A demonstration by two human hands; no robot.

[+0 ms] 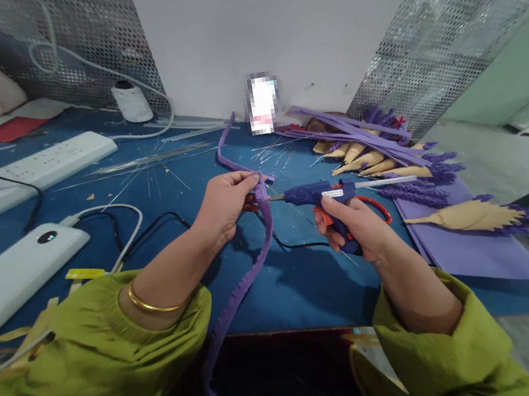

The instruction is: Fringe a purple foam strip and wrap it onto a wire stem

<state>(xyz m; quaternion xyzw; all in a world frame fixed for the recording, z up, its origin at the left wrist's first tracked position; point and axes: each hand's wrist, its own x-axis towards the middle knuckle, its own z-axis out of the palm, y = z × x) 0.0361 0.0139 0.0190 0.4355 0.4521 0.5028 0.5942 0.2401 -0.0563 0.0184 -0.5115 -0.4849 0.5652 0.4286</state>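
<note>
My left hand (pixel 232 200) pinches a long purple strip (pixel 259 256) near the middle of the view. One end of the strip hangs down over the table's front edge, and its lower part has a ruffled edge. My right hand (pixel 349 221) is wrapped round the handle of a blue glue gun (pixel 312 194) with an orange trigger. The gun's nozzle points left and is at the strip, just beside my left fingertips. A clear glue stick (pixel 383 182) sticks out of the gun's back.
Purple flowers wrapped in tan paper (pixel 480 216) and purple sheets (pixel 483 263) lie at the right. Purple strips (pixel 359 131), thin wires (pixel 156 156) and a lit phone (pixel 263 103) are behind. A power strip (pixel 60 161), white device (pixel 18 276) and thread spool (pixel 132 104) stand left.
</note>
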